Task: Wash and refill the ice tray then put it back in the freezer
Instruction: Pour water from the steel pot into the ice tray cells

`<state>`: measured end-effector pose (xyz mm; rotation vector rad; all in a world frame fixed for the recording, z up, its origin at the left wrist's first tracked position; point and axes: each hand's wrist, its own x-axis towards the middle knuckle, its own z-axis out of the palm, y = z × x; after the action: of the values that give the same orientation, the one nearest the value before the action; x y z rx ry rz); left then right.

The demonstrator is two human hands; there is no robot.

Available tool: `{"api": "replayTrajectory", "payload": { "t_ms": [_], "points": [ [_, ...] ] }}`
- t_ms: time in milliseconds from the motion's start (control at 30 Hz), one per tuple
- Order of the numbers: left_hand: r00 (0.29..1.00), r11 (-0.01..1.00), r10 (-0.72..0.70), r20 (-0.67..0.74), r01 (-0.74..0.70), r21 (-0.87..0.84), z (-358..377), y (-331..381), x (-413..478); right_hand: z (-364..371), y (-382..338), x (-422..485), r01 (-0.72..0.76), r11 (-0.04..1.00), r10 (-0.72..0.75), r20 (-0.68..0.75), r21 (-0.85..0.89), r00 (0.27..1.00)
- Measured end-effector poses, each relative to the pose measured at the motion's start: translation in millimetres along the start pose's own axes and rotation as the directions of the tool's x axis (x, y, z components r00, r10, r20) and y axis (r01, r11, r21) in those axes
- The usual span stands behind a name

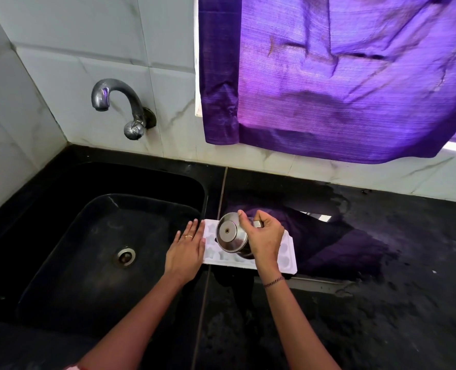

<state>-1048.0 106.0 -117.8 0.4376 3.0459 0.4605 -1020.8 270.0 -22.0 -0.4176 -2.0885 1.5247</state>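
Observation:
A white ice tray with shaped cells lies flat on the black counter, just right of the sink. My left hand rests with straight fingers against the tray's left end. My right hand grips a small steel pot and holds it tipped over the middle of the tray, its shiny base turned toward me. The pot and my right hand hide the tray's central cells.
A black sink with a round drain lies to the left. A steel tap juts from the tiled wall above it. A purple curtain hangs at the back right. The dark counter shows wet patches.

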Motion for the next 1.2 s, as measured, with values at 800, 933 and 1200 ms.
{"api": "replayTrajectory", "payload": {
  "t_ms": [800,933,1200],
  "points": [
    [1.000,1.000,-0.021,0.019,0.021,-0.010,0.7,-0.1,0.5,8.5,11.0,-5.2,0.097,0.990,-0.092,0.044,-0.105,0.995],
    [1.000,0.999,-0.023,0.016,0.024,-0.025,2.4,-1.4,0.3,4.0,9.5,-3.9,0.016,0.998,-0.015,0.015,-0.068,1.000],
    [1.000,0.998,-0.028,0.012,0.028,-0.049,2.5,-1.1,-0.1,-10.7,15.2,5.4,-0.133,0.991,0.134,-0.057,0.029,0.989]
  ]
}}
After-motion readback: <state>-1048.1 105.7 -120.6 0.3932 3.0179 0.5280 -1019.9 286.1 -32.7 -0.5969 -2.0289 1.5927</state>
